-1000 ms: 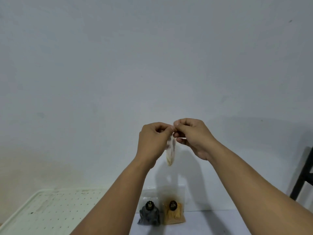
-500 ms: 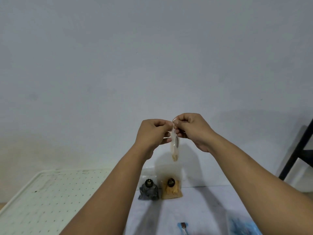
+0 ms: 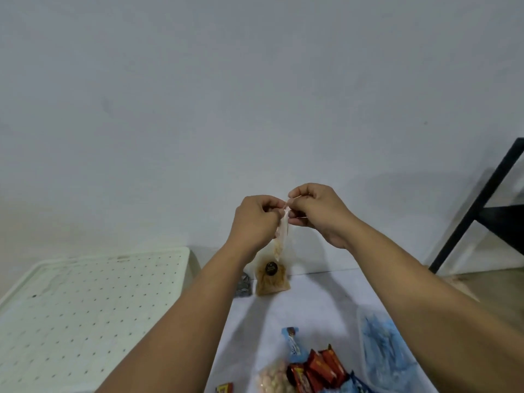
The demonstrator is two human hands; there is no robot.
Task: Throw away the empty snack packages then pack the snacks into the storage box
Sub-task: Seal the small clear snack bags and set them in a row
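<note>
My left hand (image 3: pixel 256 219) and my right hand (image 3: pixel 317 209) are raised in front of the wall, both pinching the top of a small clear snack packet (image 3: pixel 281 239) that hangs between them with a few crumbs at its bottom. On the white table below stand an orange-brown snack pouch (image 3: pixel 272 280) and a grey pouch (image 3: pixel 244 285) half hidden by my left arm. Nearer me lie red wrapped bars (image 3: pixel 319 367), a blue sachet (image 3: pixel 293 344) and a bag of pale snacks (image 3: pixel 273 380).
A white perforated lid or box top (image 3: pixel 85 307) fills the left side. A clear container with blue contents (image 3: pixel 382 350) sits right, under my right arm. A black frame (image 3: pixel 479 205) stands at the far right by the wall.
The view has tilted down, bringing the snacks near me and the clear container into sight. Both hands keep pinching the small packet, which hangs a bit lower against the table.
</note>
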